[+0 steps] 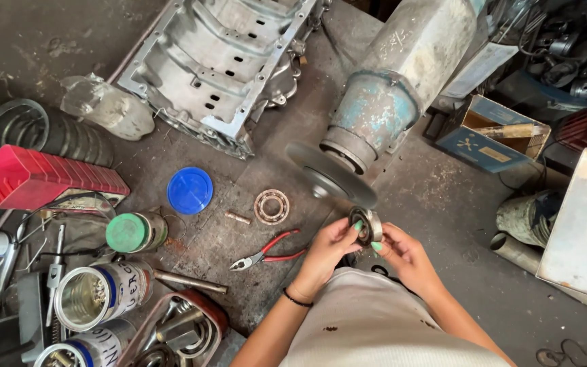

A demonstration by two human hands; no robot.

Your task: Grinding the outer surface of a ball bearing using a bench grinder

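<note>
Left hand and right hand together clamped bearing just below spinning grinder disc; pliers, second bearing lay on floor nearby.

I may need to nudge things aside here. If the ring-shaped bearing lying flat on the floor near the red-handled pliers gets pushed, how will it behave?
The bearing ring looks like metal, so probably stiff and heavy for its size. Lying flat on the rough, gritty floor, it would likely scrape along rather than roll; tipped onto its edge, it could roll away.
</note>
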